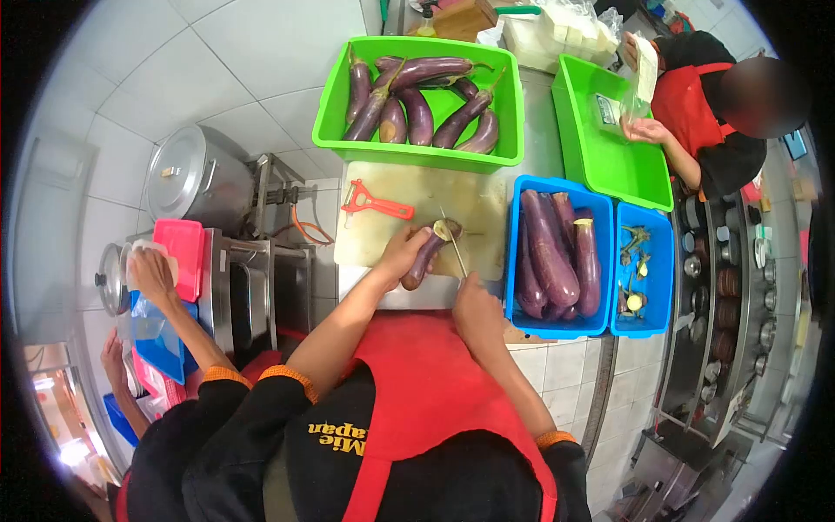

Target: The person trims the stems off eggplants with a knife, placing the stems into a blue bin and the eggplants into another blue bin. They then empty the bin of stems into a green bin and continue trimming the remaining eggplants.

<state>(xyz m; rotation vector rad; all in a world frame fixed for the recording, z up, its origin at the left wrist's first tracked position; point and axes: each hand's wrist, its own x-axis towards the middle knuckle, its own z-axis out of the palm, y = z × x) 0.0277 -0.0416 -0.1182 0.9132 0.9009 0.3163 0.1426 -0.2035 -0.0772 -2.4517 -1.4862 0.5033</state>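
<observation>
My left hand [405,253] is closed around a purple eggplant [424,262] at the near edge of the cutting board [368,239]. Its upper end shows a pale cut face. In my right hand [477,311] is a knife [454,244], its blade beside that cut end. The cut-off top, partly hidden, lies just beyond the blade. A red peeler [376,202] rests on the board, up and left of my left hand. To the right, a blue bin [564,329] holds several trimmed eggplants [552,261], and a narrower blue bin [664,278] holds cut tops [636,302].
Beyond the board stands a green bin [330,113] of whole eggplants. Another person [696,96] handles a packet over a second green bin [600,148]. Other people's hands [150,271] are at the left, near a red tray [178,233] and a large pot [177,173].
</observation>
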